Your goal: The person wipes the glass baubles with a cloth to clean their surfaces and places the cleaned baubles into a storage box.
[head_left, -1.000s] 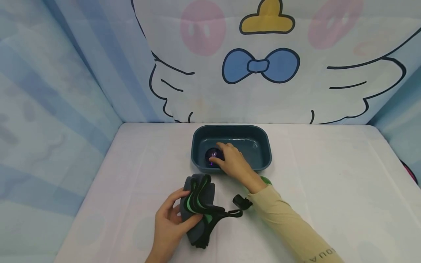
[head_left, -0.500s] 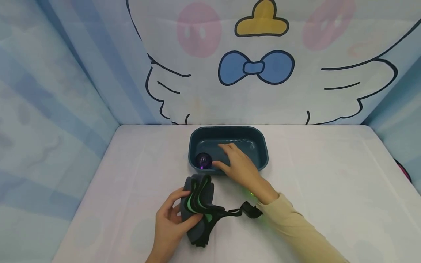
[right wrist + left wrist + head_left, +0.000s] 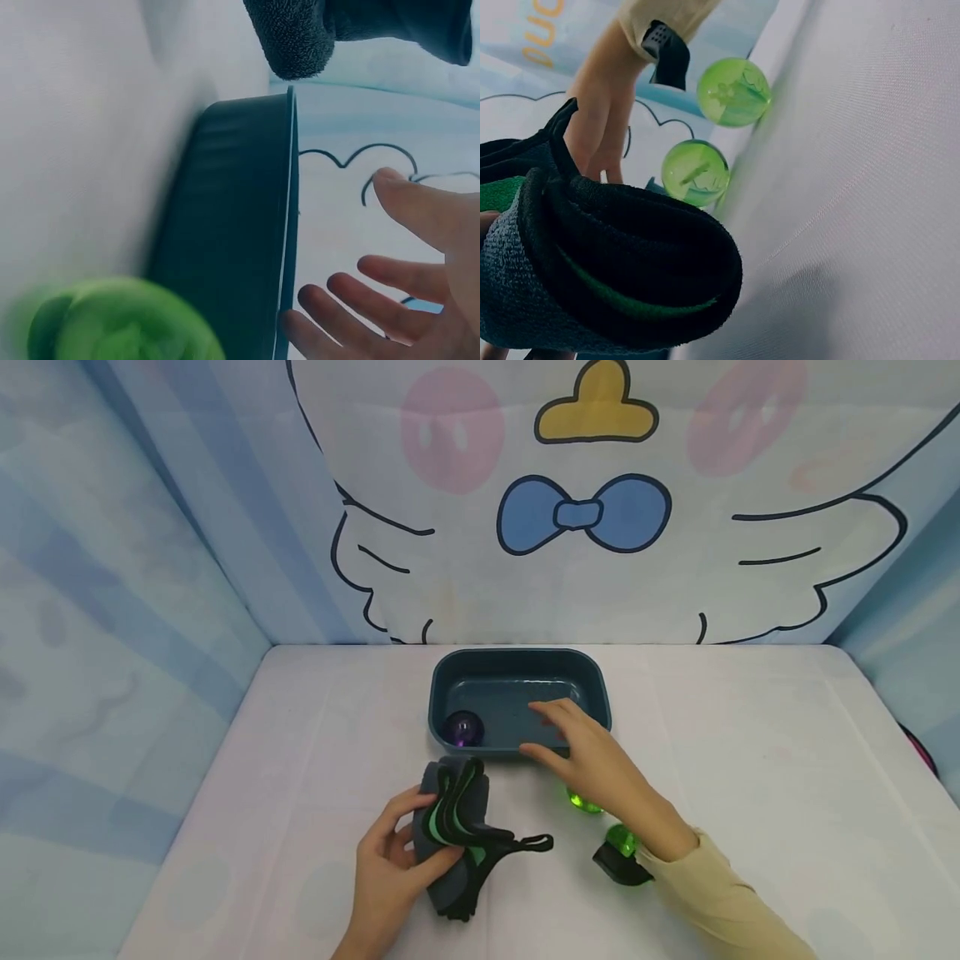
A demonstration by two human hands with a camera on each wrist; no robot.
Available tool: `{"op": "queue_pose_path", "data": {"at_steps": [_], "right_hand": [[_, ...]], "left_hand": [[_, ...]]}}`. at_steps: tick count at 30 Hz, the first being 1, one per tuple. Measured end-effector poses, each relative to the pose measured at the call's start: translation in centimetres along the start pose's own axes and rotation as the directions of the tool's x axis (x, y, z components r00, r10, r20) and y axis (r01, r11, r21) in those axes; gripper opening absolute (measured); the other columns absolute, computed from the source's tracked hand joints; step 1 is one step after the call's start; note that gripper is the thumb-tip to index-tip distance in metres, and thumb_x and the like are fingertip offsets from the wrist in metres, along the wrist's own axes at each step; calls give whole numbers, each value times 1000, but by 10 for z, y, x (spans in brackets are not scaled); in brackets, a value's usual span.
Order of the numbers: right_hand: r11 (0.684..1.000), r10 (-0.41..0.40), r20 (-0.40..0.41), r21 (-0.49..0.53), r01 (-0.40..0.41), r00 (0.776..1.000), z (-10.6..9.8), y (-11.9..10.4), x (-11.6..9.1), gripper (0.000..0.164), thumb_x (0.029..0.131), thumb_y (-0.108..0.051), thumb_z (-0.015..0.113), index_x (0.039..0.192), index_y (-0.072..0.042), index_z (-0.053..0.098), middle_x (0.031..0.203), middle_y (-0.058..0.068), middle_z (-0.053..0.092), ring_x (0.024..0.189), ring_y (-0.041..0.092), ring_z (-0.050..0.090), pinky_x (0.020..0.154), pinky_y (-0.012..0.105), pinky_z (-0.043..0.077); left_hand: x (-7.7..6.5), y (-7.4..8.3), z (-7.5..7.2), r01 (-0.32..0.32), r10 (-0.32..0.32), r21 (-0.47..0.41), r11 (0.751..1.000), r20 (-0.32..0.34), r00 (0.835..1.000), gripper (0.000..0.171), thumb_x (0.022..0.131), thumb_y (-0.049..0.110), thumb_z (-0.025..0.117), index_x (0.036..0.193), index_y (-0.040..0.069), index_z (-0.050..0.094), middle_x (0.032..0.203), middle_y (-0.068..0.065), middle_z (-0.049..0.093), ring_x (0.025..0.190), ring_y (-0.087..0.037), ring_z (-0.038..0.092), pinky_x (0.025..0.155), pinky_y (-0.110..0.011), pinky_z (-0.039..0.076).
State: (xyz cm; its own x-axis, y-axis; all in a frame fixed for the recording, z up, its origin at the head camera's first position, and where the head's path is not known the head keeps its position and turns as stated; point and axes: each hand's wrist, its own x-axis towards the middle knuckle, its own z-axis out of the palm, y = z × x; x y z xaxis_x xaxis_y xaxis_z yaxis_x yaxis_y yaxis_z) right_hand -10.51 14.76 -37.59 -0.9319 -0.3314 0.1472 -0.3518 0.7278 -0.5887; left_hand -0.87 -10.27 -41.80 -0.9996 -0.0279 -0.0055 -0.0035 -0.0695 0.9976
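My left hand (image 3: 397, 860) grips a folded dark grey cloth (image 3: 450, 877) with black and green edging and a small hanging loop; fuzzy pile shows on the same cloth (image 3: 510, 285) in the left wrist view. My right hand (image 3: 592, 760) is over the near right rim of a dark teal basin (image 3: 525, 660), fingers spread and holding nothing. Inside the basin, at its near left corner, lies a shiny purple ball (image 3: 463, 728). Under my right hand and wrist are two clear green balls, one green ball (image 3: 583, 802) partly covered by the hand, the other green ball (image 3: 621, 838) nearer me.
A black wrist camera (image 3: 622, 864) sits at my right wrist. The white-covered table (image 3: 337, 735) ends at a printed cloth backdrop (image 3: 585, 593) behind the basin, and blue curtains (image 3: 112, 693) hang on both sides.
My right hand has let go of the purple ball inside the basin and drawn back to the right and nearer, uncovering the green balls. My left hand keeps its hold on the cloth.
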Motion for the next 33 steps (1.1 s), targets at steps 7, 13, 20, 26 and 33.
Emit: {"op": "queue_pose_path", "data": {"at_steps": [7,13,20,26,33], "right_hand": [[999,-35,0,40,35,999,-13,11,-23,52,92,-29,72,136,-9,56,130,8,60,111,30,64,92,47,56],[999,-29,-10,39,30,1000,-23,18,-39,47,90,-23,74,132,-8,59,126,6,63,108,29,65,89,47,57],[1000,10,13,4,-10,1000,-28,22,-52,39,88,-20,76,123,-8,65,118,5,67,104,28,66,87,47,58],[999,37,52,-35,-36,998,-29,30,-64,48,86,-23,78,129,-9,63,127,8,65,116,33,62,95,54,54],[999,40,70,-33,-38,997,-21,42,-66,53,85,-27,79,132,-8,61,133,12,62,122,35,59,98,55,51]], "left_hand": [[0,-2,-1,25,-25,4,1000,-38,999,62,70,-12,81,125,9,62,138,-4,52,106,-24,66,81,-35,61],[0,-4,-2,33,-33,5,999,-59,998,61,71,-11,80,126,9,62,141,-4,50,106,-24,65,81,-34,61],[1,-3,-3,37,-38,-20,999,-53,998,60,72,-12,80,126,8,61,141,-5,50,108,-25,65,83,-34,61],[1,-4,-3,47,-48,-18,999,-49,998,59,72,-11,80,126,7,62,141,-4,50,107,-24,65,83,-33,61],[0,-5,-4,64,-65,-9,998,-61,996,59,72,-10,81,125,9,62,141,-5,50,108,-25,64,83,-33,61]]}}
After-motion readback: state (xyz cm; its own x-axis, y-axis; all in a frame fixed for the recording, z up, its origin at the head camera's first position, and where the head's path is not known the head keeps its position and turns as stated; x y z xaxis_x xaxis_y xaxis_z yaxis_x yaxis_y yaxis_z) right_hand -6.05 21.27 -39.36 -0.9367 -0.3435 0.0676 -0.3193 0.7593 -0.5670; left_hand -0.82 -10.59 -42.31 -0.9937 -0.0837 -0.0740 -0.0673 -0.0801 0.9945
